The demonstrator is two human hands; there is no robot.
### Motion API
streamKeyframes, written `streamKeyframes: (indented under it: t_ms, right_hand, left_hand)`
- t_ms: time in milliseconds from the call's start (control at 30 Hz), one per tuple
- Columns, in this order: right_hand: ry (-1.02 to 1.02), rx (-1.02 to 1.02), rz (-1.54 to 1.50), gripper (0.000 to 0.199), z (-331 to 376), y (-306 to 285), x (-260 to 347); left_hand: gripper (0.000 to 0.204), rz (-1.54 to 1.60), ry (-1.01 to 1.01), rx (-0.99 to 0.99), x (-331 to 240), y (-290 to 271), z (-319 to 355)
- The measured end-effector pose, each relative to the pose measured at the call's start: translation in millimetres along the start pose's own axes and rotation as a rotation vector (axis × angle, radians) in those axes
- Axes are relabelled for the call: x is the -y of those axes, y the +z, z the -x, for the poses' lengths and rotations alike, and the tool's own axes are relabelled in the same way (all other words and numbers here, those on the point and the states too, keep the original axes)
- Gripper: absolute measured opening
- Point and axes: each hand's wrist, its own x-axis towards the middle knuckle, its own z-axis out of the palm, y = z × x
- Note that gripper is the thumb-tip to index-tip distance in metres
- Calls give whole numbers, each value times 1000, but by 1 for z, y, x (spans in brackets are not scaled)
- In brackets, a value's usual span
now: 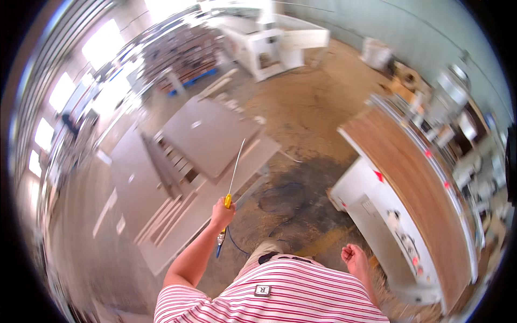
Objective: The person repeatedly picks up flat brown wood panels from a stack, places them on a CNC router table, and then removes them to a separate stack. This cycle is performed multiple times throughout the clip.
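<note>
My left hand (221, 216) is wrapped round a yellow air blow gun (228, 201), with its long thin metal nozzle (236, 167) pointing up and away from me. Below the fist, a metal fitting joins it to a blue air hose (230, 237) that trails down to the floor. Beyond the hand lie flat grey-brown panels (209, 134) and narrow strips (161, 223) on a low stack. My right hand (355, 258) hangs at my side, fingers loosely curled, and I see nothing in it. It is nearest to a white machine with a wood-coloured top (412, 188).
Dark sawdust or stains and loops of hose mark the floor (301, 185). Another white machine (269, 48) stands at the far side, beside stacked dark boards (183, 51). A shiny metal cylinder (449, 89) and clutter line the right wall. Much of the scene is motion-blurred.
</note>
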Motion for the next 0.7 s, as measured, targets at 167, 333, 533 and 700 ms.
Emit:
streamKeyframes:
  t_ms: [167,333,533,700]
  right_hand:
    - [-317,-155,125,21,20,-44,-3]
    - [-204,-447,-233,22,72,-64,-27]
    - [-336,-802,-484,20,126,-18,-106]
    - [-438,-1055,-804,22,159,65,-211]
  left_hand:
    - [22,-158,421,505,-128,89,-12]
    - [19,-178,852,1165,-240,195,30]
    - [21,-451,1447,1711,-329,228,107]
    - [20,-779,1713,2113,-343,184,182]
